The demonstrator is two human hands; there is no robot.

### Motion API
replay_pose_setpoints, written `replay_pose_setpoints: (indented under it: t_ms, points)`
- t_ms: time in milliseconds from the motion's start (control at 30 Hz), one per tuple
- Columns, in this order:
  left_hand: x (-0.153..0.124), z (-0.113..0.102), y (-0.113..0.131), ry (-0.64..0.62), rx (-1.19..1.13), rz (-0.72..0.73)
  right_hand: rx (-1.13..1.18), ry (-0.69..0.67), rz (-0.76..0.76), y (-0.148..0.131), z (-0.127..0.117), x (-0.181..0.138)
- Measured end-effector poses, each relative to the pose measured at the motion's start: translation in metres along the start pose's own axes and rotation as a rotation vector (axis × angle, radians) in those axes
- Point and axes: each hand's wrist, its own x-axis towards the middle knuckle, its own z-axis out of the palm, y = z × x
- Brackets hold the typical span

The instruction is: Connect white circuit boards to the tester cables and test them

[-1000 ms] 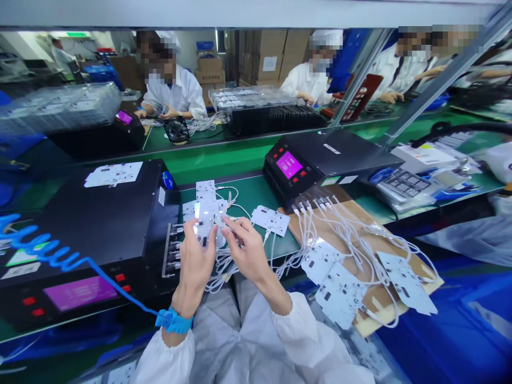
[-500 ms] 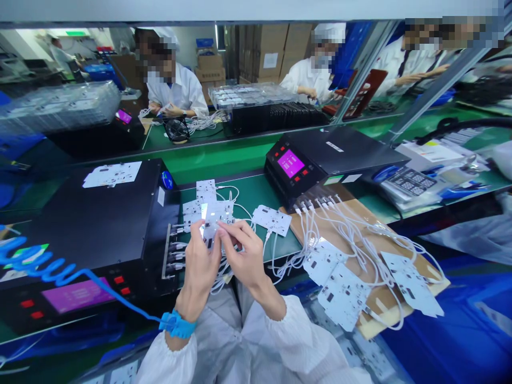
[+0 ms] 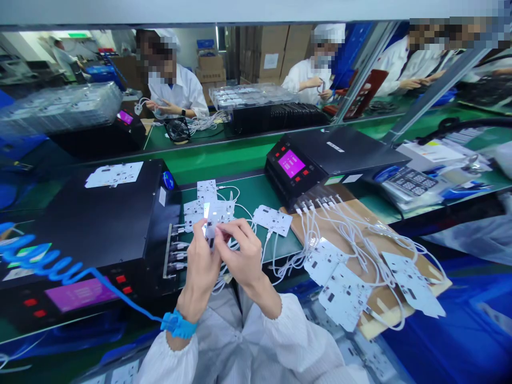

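Note:
My left hand [image 3: 202, 264] and my right hand [image 3: 239, 253] are close together over the green bench, both pinched on one small white circuit board [image 3: 212, 223] held upright between them. White cables [image 3: 224, 266] trail below the board toward the ports of a black tester box [image 3: 100, 224] on my left. A blue wrist strap [image 3: 176, 324] with a coiled blue cord [image 3: 48, 261] is on my left wrist. More white boards [image 3: 206, 194] lie flat on the green mat just beyond my hands.
A second black tester [image 3: 320, 154] with a purple screen stands at right, its white cables running to several boards [image 3: 340, 293] on a cardboard sheet [image 3: 376, 298]. Across the green conveyor [image 3: 224, 157] other people in white coats work. Stacked clear trays [image 3: 60, 106] sit far left.
My hands have drawn closer together and turned the board more upright; the right fingers now pinch its edge. Nothing else on the bench has moved.

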Motion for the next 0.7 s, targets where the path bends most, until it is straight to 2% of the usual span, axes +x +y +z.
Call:
replay_pose_setpoints:
  t_ms: [233,367,700]
  points:
    - [-0.0006,0.0016,0.0030,-0.010,0.035,0.014,-0.018,0.013,0.012,0.0015,0.0020,-0.0010]
    - [-0.0013,0.0058,0.0020,0.040,0.110,0.057,-0.027,0.013,0.042,0.0018,0.0032,-0.0003]
    - [-0.0004,0.0077,0.0092,0.044,0.259,0.131,-0.052,0.074,-0.015,0.0037,0.0058,0.0000]
